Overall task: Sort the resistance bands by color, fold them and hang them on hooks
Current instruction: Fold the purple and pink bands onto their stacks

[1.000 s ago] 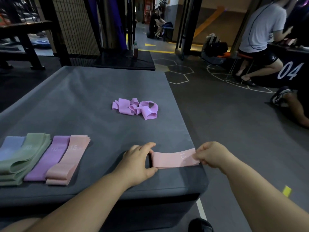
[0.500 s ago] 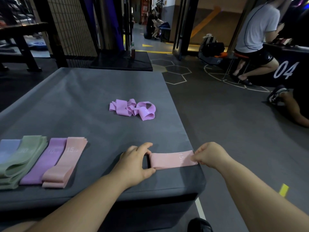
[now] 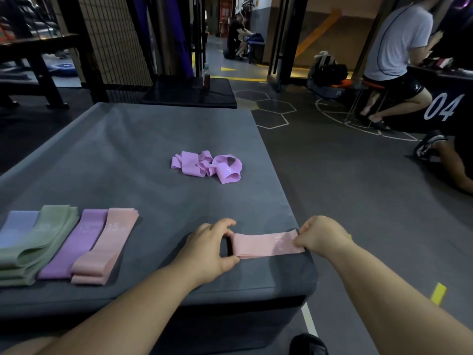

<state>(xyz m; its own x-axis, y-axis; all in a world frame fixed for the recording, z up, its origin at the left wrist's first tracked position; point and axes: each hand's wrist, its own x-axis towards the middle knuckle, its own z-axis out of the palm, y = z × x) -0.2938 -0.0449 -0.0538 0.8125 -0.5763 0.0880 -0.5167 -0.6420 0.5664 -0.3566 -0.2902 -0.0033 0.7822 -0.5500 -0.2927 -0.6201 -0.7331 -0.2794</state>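
Grey padded gym platform (image 3: 122,155), pink band (image 3: 263,245) flat at near right corner, left hand (image 3: 207,249) and right hand (image 3: 321,237) pinching its ends with curled fingers (image 3: 226,223); folded stacks (image 3: 64,242) at near left edge; loose purple bands (image 3: 204,166) centre

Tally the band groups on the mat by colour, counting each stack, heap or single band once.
Blue: 1, blue stack
Green: 1, green stack
Purple: 2, purple stack and purple heap
Pink: 2, pink stack and held pink band
Total: 6
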